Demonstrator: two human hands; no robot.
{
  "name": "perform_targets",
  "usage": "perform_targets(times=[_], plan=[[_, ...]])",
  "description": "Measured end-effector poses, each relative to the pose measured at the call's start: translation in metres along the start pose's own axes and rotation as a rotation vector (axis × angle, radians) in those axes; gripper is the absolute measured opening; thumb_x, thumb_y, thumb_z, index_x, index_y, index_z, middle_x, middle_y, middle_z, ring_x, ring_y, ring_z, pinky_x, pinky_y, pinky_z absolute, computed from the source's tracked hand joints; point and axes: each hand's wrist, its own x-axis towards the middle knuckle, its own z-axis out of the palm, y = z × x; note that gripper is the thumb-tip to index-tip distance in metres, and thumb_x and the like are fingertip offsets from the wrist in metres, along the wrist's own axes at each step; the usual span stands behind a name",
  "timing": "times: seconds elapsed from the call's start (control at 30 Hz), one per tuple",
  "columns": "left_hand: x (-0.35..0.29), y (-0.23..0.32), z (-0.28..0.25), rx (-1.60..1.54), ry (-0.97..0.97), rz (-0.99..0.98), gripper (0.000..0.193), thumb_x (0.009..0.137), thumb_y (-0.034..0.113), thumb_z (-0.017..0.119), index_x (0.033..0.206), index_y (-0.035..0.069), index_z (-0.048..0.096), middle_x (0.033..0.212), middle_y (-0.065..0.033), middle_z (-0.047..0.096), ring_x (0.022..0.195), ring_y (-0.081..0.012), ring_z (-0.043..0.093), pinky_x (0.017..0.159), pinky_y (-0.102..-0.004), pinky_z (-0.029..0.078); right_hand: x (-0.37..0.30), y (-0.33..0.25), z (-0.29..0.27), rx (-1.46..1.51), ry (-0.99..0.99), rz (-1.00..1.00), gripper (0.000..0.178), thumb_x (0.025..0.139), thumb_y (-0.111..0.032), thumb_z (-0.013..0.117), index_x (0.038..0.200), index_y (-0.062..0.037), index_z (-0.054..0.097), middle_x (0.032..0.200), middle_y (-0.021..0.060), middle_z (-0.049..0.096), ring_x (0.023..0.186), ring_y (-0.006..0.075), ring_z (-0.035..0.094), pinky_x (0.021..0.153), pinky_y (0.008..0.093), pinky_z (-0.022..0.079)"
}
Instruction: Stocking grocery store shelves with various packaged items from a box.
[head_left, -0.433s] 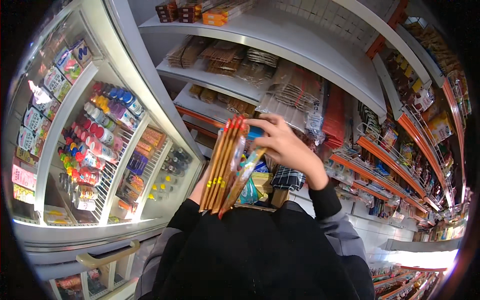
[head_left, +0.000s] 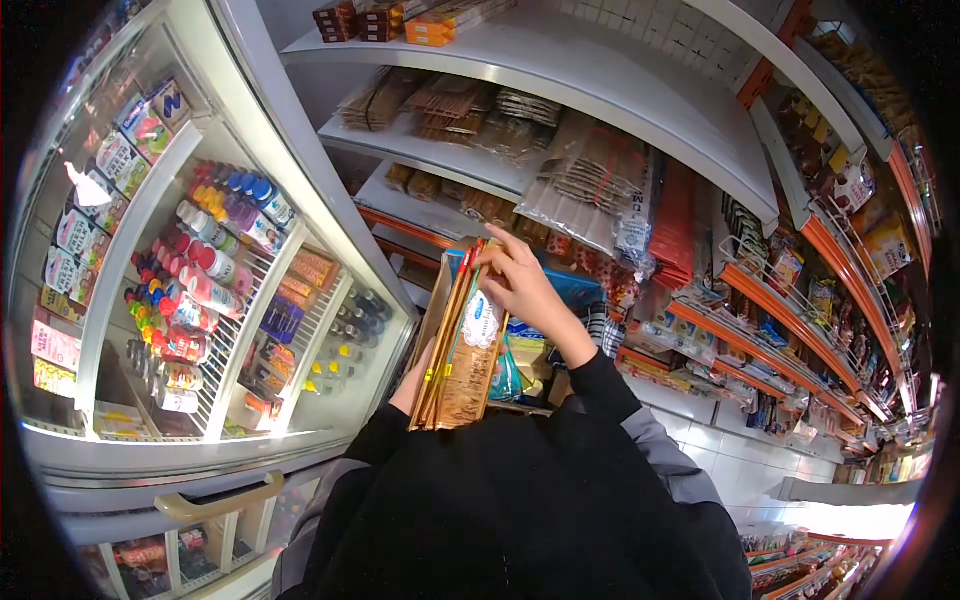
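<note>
A stack of flat brown packets (head_left: 470, 375) stands on edge in front of my torso. The foremost one has a white scalloped label with blue on it, and red and yellow marks run along the edges. My left hand (head_left: 408, 388) supports the stack from its left side; most of its fingers are hidden behind the packets. At the upper edge, my right hand (head_left: 525, 290) has its fingers closed on the packet tops. Beneath is an open box (head_left: 432, 312), holding a teal packet (head_left: 508, 375) and other goods.
A lit drinks fridge (head_left: 210, 280) with bottles and cartons is on the left. Ahead, white shelves (head_left: 600, 80) carry bagged brown goods and small boxes. Orange-edged snack racks (head_left: 800, 340) curve along the right. A checked cloth item (head_left: 600, 328) lies beside the box.
The stack has closed up from a fan, and the front packet's labelled face now shows. My right hand has moved slightly down and left.
</note>
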Motion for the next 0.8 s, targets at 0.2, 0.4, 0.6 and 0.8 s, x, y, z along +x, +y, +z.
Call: perform_targets(times=[0.2,0.4,0.6,0.8], plan=[[-0.036,0.016,-0.009,0.104,-0.007,-0.053,0.039,0.087,0.017,0.051,0.122,0.002,0.042,0.108,-0.0081,0.053,0.1,-0.0151,0.051,0.083,-0.0241,0.042,-0.051,-0.016,0.045,0.139,0.258,0.279,0.071,0.076,-0.018,0.063,0.133,-0.0047,0.022,0.134,0.0261,0.022,0.123,0.0399,0.028,0.101,0.0423,0.025],[0.097,0.024,0.055,0.201,-0.015,-0.117,0.041,0.087,0.017,0.051,0.123,0.001,0.041,0.11,-0.0089,0.052,0.101,-0.0152,0.05,0.084,-0.0242,0.042,-0.082,-0.011,0.062,1.268,-0.145,0.77,0.047,0.083,-0.034,0.058,0.118,-0.0056,0.043,0.087,-0.0011,0.049,0.079,0.0083,0.047,0.068,0.0248,0.042],[0.113,0.023,0.065,0.302,-0.082,-0.232,0.042,0.087,0.017,0.051,0.124,0.001,0.04,0.112,-0.0097,0.051,0.101,-0.0152,0.05,0.085,-0.0243,0.041,-0.097,0.015,0.065,1.641,-0.197,0.777,0.026,0.083,-0.028,0.059,0.096,-0.0099,0.047,0.063,-0.0047,0.041,0.059,0.0123,0.049,0.057,0.0289,0.044],[0.095,0.035,0.059,0.409,-0.136,-0.299,0.044,0.086,0.017,0.05,0.125,0.0,0.039,0.115,-0.0105,0.05,0.102,-0.0153,0.049,0.086,-0.0244,0.04,-0.098,0.021,0.085,1.771,-0.028,0.885,0.029,0.081,-0.023,0.061,0.103,-0.0113,0.045,0.053,-0.0064,0.043,0.043,0.0121,0.049,0.041,0.0277,0.047]])
